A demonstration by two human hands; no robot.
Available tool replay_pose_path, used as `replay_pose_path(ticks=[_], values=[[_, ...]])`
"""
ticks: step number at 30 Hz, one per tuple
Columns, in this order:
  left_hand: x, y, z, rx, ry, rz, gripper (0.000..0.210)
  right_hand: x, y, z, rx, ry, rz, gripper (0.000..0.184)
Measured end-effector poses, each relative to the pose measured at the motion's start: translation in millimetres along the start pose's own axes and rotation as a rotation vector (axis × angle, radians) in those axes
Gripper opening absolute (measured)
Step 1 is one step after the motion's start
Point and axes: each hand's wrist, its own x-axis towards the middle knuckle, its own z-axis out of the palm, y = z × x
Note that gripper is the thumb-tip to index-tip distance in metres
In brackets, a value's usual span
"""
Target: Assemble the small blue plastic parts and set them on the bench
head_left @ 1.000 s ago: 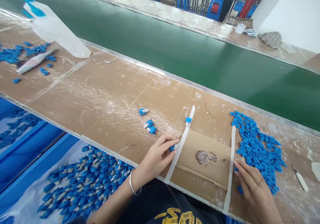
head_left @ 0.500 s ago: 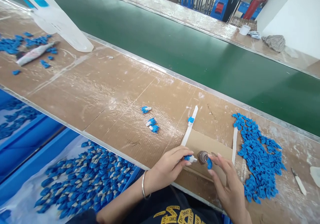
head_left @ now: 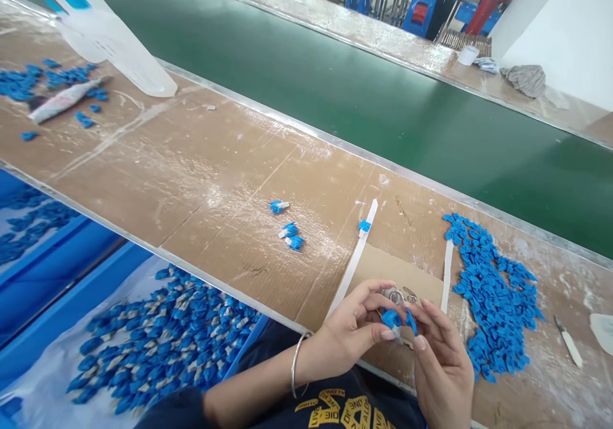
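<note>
Close together over a cardboard pad (head_left: 383, 268), my hands each pinch a small part. Between the fingertips of my left hand (head_left: 352, 330) is a blue-and-white plastic piece (head_left: 391, 320). My right hand (head_left: 443, 365) grips a thin blue piece (head_left: 410, 320) right beside it; I cannot tell whether the two touch. Just behind the fingers shows a small round-mouthed container (head_left: 395, 296), partly covered. A heap of loose blue pieces (head_left: 498, 295) lies to the right. Several blue-and-white pieces (head_left: 294, 243) rest on the table to the left, one (head_left: 364, 226) on a white strip.
A blue bin (head_left: 103, 282) lined with white sheet holds many blue-and-white pieces at lower left. On the right lies a knife (head_left: 569, 343). Beyond the table runs a green belt (head_left: 335, 97). A tube (head_left: 64, 100) and more blue pieces are at far left.
My left hand has moved right and turned its piece toward the blue piece in my right hand. The two parts are now side by side, in front of the container.
</note>
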Motion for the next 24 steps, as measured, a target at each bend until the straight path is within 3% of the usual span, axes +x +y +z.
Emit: replay_pose_path(ticks=[7,12,14,17,20,22,24], values=[[-0.8,2.2,1.5,0.02,0.011,-0.063,0.043,3.6,-8.9,3.7,-0.165,-0.083,-0.135,0.034],[0.6,2.0,-1.9,0.119,0.028,-0.053,0.039,6.3,-7.9,0.6,-0.533,-0.198,-0.488,0.04],[-0.5,1.7,-2.7,0.159,0.034,-0.043,0.039,2.0,-3.7,-0.8,-0.638,-0.205,-0.554,0.045],[-3.6,2.1,-1.9,0.216,-0.011,-0.042,0.039,-4.1,-1.3,-2.3,-0.635,-0.245,-0.528,0.045],[-5.1,3.9,-4.5,0.402,-0.101,0.025,0.039,1.3,-5.6,-10.4,-0.596,-0.317,-0.442,0.033],[-3.5,5.5,-13.1,0.655,-0.112,0.152,0.035,13.4,-6.7,-25.2,-0.668,-0.324,-0.409,0.029],[0.7,7.7,-28.8,0.964,-0.02,0.344,0.031,29.9,-1.8,-48.2,-0.814,-0.203,-0.422,0.027]])
